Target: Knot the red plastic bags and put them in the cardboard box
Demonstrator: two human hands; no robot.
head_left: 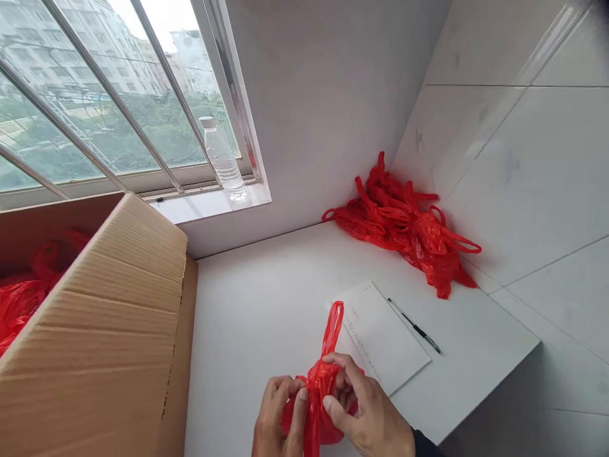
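A red plastic bag is bunched up near the table's front edge, with one looped handle standing up and another strip hanging toward me. Its neck looks gathered or knotted; what lies inside is hidden. My left hand pinches the bag's left side between thumb and fingers. From the right, my right hand curls its fingers around the gathered part, the index fingertip resting on top and the thumb on the near side. Just beyond the right hand lies a white sheet or pad of paper with rows of small marks.
A black pen lies beside the paper on the white table. Red plastic bags are heaped in the far corner. At left stands an open cardboard box containing more red bags. A clear bottle stands on the windowsill.
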